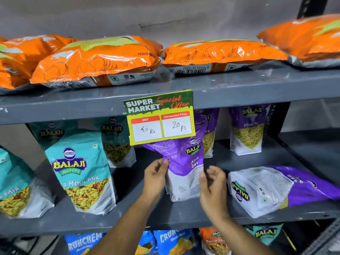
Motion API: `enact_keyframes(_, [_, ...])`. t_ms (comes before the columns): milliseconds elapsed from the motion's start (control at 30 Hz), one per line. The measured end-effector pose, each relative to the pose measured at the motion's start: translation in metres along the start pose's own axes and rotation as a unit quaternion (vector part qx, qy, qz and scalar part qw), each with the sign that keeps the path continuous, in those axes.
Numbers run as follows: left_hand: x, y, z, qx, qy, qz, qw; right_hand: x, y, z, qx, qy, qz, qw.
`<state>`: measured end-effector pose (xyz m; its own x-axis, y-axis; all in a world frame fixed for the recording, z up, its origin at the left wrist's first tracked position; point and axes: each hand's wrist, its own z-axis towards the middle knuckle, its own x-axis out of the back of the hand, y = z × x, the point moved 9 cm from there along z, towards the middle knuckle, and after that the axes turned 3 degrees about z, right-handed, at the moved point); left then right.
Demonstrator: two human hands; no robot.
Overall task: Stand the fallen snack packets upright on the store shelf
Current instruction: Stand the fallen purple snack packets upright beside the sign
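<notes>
A purple and white Aloo Sev packet (184, 168) stands upright on the middle grey shelf (165, 218), its top hidden behind the price tag. My left hand (155, 178) grips its left edge with thumb and fingers. My right hand (213, 186) touches its right edge, fingers curled. Another purple Aloo Sev packet (276, 190) lies flat on the same shelf to the right. Two more purple packets (246, 129) stand at the back.
A yellow-green "Special Offer" price tag (160, 117) hangs from the upper shelf edge. Teal Mitha Mix packets (82, 172) stand on the left. Several orange potato wafer bags (99, 61) lie flat on the top shelf. Blue Crunchem packets (173, 240) fill the bottom shelf.
</notes>
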<state>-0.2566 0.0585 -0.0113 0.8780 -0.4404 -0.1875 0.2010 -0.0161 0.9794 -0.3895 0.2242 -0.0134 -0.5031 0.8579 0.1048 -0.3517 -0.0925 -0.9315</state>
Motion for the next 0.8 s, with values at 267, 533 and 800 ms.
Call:
enact_keyframes(267, [0.001,0.030,-0.055,-0.119,0.055,0.258,0.957,-0.049,0.015,-0.046,0.027,-0.103,-0.119,0.987])
enact_keyframes(533, [0.051,-0.015,-0.053,-0.034,0.117,0.057,0.991,-0.034,0.037,-0.009,-0.053,-0.175,-0.104,0.978])
enact_keyframes(800, [0.018,-0.039,-0.026,0.016,-0.052,0.083,0.995,-0.035,0.056,0.007,-0.113,-0.348,-0.005,0.931])
